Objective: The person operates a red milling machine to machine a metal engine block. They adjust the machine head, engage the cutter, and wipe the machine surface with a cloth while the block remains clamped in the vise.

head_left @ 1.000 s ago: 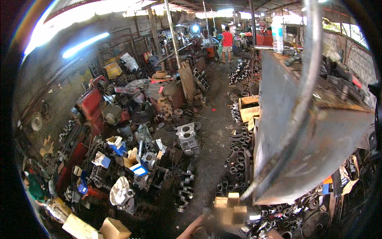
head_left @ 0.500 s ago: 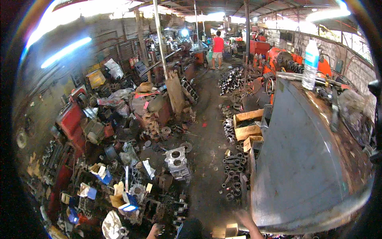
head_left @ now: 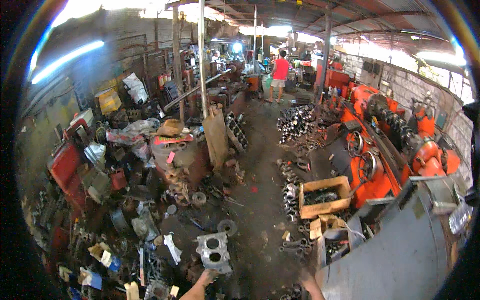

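Left edge: red flat metal panel (head_left: 65, 162) stood tilted amid dark clutter.
Lower left: blue-and-white cardboard carton (head_left: 91, 278) lay among metal parts.
Left hand: bare left hand (head_left: 208, 276) was at the near edge of a grey cast-metal two-bore engine block (head_left: 214, 250), overlapping it in view; fingers looked bent, contact and grip couldn't be told.
Block: sat on floor left of the aisle, bores up, dark metal ring (head_left: 227, 227) just beyond it.
Aisle: person in red top and pale shorts (head_left: 280, 72) stood far back.
Rods: dark metal connecting rods (head_left: 295, 247) lay along aisle's right side.
Right hand: bare right hand (head_left: 306, 278), blurred, was near rods and beside grey sheet-metal cabinet (head_left: 385, 260); couldn't tell whether fingers were apart or together.
Box: tan open-topped box (head_left: 327, 208) stood beyond cabinet.
Right side: big orange machine (head_left: 372, 185) stood behind.
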The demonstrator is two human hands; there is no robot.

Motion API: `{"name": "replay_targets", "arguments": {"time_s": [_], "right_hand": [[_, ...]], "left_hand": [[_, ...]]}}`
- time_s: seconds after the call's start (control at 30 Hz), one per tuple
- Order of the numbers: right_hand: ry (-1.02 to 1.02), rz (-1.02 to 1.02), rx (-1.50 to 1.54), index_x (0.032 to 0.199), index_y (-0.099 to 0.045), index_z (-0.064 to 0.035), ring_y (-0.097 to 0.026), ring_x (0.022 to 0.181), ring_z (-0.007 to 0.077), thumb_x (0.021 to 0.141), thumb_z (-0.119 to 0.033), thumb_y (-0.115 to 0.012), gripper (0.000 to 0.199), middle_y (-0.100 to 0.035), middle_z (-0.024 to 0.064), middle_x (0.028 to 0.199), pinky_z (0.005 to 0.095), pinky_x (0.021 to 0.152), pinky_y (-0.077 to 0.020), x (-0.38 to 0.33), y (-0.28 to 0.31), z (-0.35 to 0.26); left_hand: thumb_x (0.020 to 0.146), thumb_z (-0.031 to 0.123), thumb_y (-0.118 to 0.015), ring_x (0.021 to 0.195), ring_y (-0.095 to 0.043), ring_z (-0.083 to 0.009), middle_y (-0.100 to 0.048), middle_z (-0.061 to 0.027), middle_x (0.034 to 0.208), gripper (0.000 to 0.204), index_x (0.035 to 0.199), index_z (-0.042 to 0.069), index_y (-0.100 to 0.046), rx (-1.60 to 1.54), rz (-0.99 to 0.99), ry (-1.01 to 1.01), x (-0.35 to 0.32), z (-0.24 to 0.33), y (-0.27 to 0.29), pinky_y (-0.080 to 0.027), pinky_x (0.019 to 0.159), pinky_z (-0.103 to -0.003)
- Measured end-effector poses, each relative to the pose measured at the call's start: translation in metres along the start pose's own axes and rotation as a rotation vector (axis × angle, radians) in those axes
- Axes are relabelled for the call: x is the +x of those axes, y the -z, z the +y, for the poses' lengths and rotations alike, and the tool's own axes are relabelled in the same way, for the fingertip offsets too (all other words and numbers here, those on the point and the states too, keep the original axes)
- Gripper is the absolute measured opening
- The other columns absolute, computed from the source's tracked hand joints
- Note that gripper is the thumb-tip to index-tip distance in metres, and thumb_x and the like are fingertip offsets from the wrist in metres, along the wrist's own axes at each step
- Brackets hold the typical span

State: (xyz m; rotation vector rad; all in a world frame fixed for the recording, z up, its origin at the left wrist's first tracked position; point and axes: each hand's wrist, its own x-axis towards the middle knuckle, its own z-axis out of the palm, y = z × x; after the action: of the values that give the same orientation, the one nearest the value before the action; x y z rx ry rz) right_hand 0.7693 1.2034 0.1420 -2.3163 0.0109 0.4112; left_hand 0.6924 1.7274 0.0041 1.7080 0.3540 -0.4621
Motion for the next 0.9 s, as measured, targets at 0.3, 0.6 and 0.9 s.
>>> {"name": "replay_targets", "arguments": {"time_s": [0.3, 0.6, 0.9], "right_hand": [[-0.524, -0.028, 0.136, 0.109, -0.062, -0.0023, -0.063, 0.087, 0.0346, 0.090, -0.031, -0.057, 0.035, -0.066, 0.0186, 0.097, 0.0456, 0.076, -0.0487, 0.140, 0.037, 0.049], [-0.533, -0.043, 0.114, 0.106, -0.059, -0.0010, -0.062, 0.079, 0.0338, 0.089, -0.021, -0.055, 0.027, -0.064, 0.0186, 0.091, 0.0450, 0.068, -0.0481, 0.387, 0.096, 0.049], [0.086, 0.149, -0.273, 0.096, -0.066, -0.0014, -0.062, 0.088, 0.0409, 0.091, -0.029, -0.054, 0.031, -0.066, 0.0238, 0.097, 0.0463, 0.075, -0.0502, 0.725, 0.191, -0.059]], "left_hand": [[0.092, 0.020, -0.065, 0.076, -0.057, -0.0130, -0.066, -0.0040, 0.089, 0.022, 0.106, 0.003, -0.066, -0.049, -0.077, 0.101, 0.205, 0.283, -0.018, -0.044, 0.062, -0.029], [0.096, 0.016, -0.056, 0.092, -0.066, -0.0295, -0.064, -0.0180, 0.113, 0.027, 0.116, -0.002, -0.059, -0.102, -0.168, 0.163, 0.473, 0.322, 0.047, -0.055, 0.071, -0.038], [0.082, 0.016, -0.063, 0.064, -0.062, -0.0300, -0.065, -0.0125, 0.071, 0.012, 0.082, 0.006, -0.068, -0.490, 0.266, 0.402, 0.571, 0.327, 0.140, -0.048, 0.060, -0.040]]}}
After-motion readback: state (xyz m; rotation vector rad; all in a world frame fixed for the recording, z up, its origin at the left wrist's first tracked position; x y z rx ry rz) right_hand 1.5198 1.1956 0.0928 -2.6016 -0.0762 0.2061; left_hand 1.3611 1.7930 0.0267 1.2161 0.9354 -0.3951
